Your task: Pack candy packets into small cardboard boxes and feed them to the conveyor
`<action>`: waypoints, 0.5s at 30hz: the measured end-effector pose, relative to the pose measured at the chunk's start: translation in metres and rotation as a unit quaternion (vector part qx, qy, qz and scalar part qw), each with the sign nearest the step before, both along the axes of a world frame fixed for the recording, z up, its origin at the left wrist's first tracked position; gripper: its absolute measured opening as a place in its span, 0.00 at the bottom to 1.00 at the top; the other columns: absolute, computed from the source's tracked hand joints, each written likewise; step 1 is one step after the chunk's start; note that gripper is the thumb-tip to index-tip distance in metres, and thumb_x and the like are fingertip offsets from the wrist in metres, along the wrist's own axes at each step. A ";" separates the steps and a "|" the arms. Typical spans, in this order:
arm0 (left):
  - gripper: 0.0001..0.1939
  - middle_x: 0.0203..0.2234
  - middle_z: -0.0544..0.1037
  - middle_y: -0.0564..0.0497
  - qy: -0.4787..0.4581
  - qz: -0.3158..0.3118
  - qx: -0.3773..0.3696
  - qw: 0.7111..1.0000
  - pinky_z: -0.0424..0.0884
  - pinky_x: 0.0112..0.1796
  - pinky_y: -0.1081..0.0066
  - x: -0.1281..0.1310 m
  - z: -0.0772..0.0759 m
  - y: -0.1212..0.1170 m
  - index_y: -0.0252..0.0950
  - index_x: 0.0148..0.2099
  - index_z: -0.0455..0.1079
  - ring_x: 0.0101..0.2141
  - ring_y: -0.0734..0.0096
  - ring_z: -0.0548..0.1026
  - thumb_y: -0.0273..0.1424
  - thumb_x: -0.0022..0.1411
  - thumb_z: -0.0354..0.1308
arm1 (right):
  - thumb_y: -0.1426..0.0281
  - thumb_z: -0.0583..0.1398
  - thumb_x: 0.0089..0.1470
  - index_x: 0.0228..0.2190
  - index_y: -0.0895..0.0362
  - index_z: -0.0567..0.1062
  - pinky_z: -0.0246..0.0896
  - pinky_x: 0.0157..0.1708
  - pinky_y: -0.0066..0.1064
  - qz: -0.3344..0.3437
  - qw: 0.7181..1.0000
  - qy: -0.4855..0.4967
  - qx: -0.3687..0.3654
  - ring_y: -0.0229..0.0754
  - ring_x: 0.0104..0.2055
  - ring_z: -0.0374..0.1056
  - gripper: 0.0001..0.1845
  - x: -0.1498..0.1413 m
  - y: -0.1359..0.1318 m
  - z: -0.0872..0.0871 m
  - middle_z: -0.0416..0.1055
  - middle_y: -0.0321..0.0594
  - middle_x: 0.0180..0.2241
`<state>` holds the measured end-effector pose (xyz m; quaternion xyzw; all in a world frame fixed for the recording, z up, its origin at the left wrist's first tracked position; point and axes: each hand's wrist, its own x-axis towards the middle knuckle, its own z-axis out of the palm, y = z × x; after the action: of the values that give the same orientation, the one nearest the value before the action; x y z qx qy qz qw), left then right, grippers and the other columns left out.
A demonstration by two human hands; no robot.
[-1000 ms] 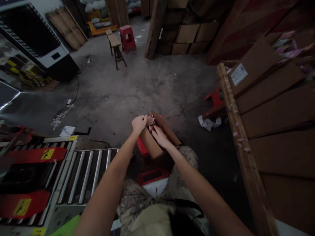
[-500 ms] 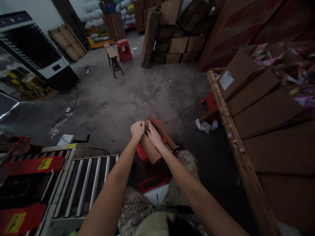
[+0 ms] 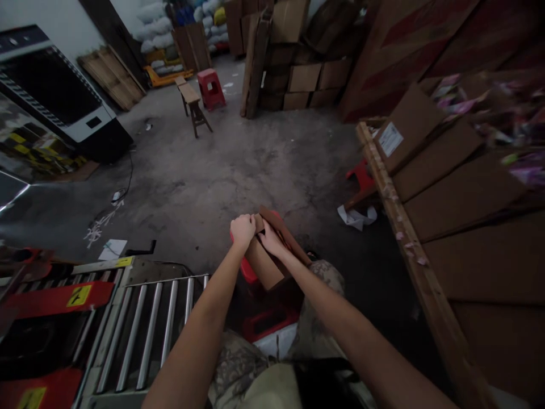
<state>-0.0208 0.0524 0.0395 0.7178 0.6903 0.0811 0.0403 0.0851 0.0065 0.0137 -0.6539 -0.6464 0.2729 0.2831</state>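
Note:
A small brown cardboard box (image 3: 264, 264) stands open on a red plastic stool (image 3: 249, 272) between my knees, its far-side flap raised. Closed around the box's far left edge is my left hand (image 3: 244, 230), its fingers curled over the cardboard. My right hand (image 3: 273, 241) is just beside it at the end flap, thumb up and fingers dipping in at the box's opening. It appears to pinch the cardboard, though the fingertips are partly hidden. Some orange-red contents show dimly under the raised flap.
At left is a roller conveyor (image 3: 147, 329) with red parts on it. Large cartons (image 3: 472, 187) with colourful wrapped goods line a wooden-edged platform (image 3: 398, 227) at right. Ahead stand a wooden bench (image 3: 191, 95), a red stool (image 3: 211, 90) and a black-and-white air cooler (image 3: 63, 91).
My right hand has shifted from lying flat over the box's opening to a thumb-up hold at the end flap. My left hand still grips the far left edge. The view has tilted slightly.

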 end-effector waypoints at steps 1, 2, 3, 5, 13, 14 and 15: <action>0.23 0.39 0.80 0.41 0.009 0.001 -0.005 1.000 0.65 0.40 0.67 0.001 0.001 -0.001 0.34 0.41 0.76 0.39 0.62 0.78 0.37 0.71 0.41 | 0.75 0.50 0.57 0.63 0.64 0.59 0.61 0.59 0.43 0.005 1.000 0.004 0.004 0.49 0.59 0.64 0.32 -0.002 0.001 0.007 0.68 0.55 0.56; 0.23 0.39 0.80 0.40 0.016 0.001 -0.007 1.000 0.65 0.41 0.66 0.001 0.003 -0.001 0.34 0.42 0.76 0.39 0.61 0.78 0.37 0.71 0.40 | 0.75 0.49 0.57 0.63 0.64 0.60 0.61 0.59 0.43 0.008 1.000 0.007 0.008 0.49 0.59 0.65 0.32 -0.003 0.001 0.015 0.69 0.54 0.56; 0.23 0.40 0.79 0.40 0.022 -0.001 -0.010 1.000 0.66 0.41 0.66 0.001 0.003 -0.002 0.33 0.42 0.76 0.40 0.61 0.78 0.36 0.71 0.40 | 0.75 0.49 0.56 0.62 0.64 0.62 0.61 0.59 0.44 0.011 1.000 0.010 0.014 0.48 0.59 0.65 0.31 -0.005 0.001 0.023 0.68 0.54 0.56; 0.23 0.41 0.79 0.40 0.026 -0.010 -0.015 1.000 0.66 0.42 0.65 0.000 0.004 -0.002 0.34 0.43 0.75 0.41 0.60 0.78 0.36 0.71 0.39 | 0.75 0.50 0.56 0.60 0.63 0.65 0.57 0.62 0.43 0.025 0.999 0.017 0.031 0.48 0.62 0.61 0.30 -0.003 -0.001 0.042 0.66 0.53 0.59; 0.24 0.40 0.79 0.39 0.011 -0.003 -0.007 1.000 0.66 0.43 0.64 0.003 -0.001 -0.001 0.33 0.41 0.76 0.42 0.60 0.78 0.38 0.71 0.40 | 0.52 0.59 0.56 0.58 0.61 0.66 0.58 0.58 0.49 -0.041 0.997 0.011 -0.059 0.59 0.60 0.61 0.36 0.048 -0.044 0.070 0.64 0.58 0.58; 0.23 0.40 0.79 0.39 -0.001 0.001 -0.009 1.000 0.67 0.43 0.65 0.003 -0.003 -0.001 0.33 0.41 0.76 0.41 0.60 0.78 0.37 0.71 0.41 | 0.48 0.59 0.55 0.58 0.61 0.65 0.58 0.57 0.52 -0.033 0.994 0.005 -0.102 0.61 0.60 0.61 0.39 0.040 -0.053 0.063 0.64 0.59 0.58; 0.21 0.40 0.79 0.40 -0.012 0.007 -0.013 1.000 0.67 0.43 0.65 0.003 -0.004 0.000 0.33 0.42 0.76 0.41 0.60 0.78 0.36 0.70 0.42 | 0.45 0.60 0.52 0.59 0.62 0.63 0.55 0.57 0.56 -0.031 0.992 -0.016 -0.119 0.65 0.62 0.57 0.44 0.029 -0.062 0.055 0.60 0.62 0.60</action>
<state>-0.0182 0.0521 0.0354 0.7116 0.6956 0.0809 0.0568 0.1138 -0.0558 0.0684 -0.7070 -0.5931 0.3288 0.2009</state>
